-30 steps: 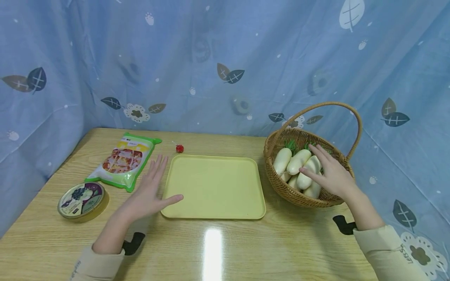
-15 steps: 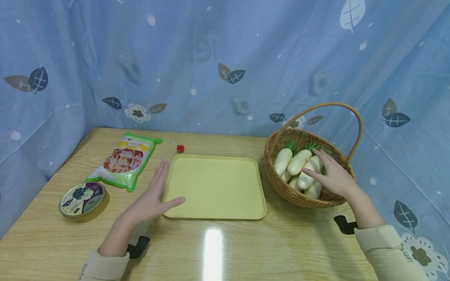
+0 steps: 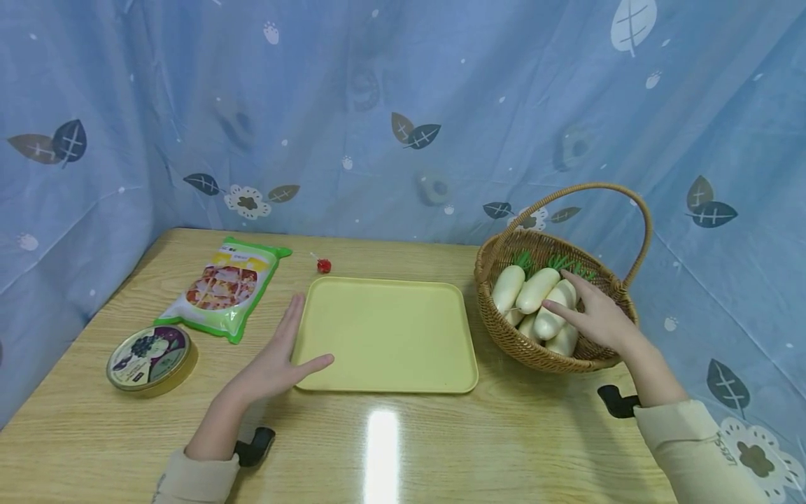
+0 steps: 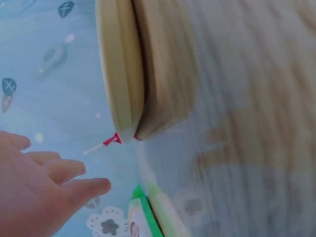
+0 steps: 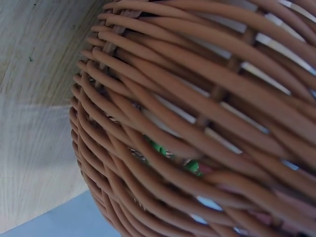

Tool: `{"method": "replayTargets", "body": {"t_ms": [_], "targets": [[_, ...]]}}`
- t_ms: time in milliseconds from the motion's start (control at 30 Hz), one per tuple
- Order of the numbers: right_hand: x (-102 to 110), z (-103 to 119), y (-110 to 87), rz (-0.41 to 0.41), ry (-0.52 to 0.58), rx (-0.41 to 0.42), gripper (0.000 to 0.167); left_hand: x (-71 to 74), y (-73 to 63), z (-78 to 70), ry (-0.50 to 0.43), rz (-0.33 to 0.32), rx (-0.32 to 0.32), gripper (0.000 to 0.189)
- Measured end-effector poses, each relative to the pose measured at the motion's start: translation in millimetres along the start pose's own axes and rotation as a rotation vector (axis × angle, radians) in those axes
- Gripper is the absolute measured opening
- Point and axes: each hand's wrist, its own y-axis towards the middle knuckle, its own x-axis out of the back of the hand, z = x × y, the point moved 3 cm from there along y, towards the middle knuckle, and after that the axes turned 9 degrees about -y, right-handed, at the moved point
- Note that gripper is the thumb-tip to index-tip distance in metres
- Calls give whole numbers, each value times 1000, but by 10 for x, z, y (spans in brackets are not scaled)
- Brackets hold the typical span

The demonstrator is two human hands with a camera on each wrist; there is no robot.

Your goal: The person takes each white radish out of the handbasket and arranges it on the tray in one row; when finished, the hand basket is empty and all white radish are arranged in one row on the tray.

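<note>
In the head view my left hand is over the left edge of a yellow tray, thumb spread away from straight fingers, holding nothing. The left wrist view shows the same hand apart from the tray's rim. On the right, a wicker basket with a tall arched handle holds several white radishes with green tops. My right hand reaches over the basket's right side, fingers and thumb apart around a radish; contact cannot be made out. Basket weave fills the right wrist view.
A green-edged food bag lies at the back left, with a round tin in front of it. A red lollipop lies behind the tray. A blue patterned curtain hangs behind the wooden table.
My left hand has moved slightly right and lower, towards the tray's left edge. My right hand has shifted very little, slightly down over the radishes. The objects stay in place.
</note>
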Motion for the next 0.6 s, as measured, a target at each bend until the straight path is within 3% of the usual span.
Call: {"method": "replayTargets", "body": {"t_ms": [600], "targets": [[-25,-64,64,19,24,-32,88,-42,75,155,-21,27,40,108]]}}
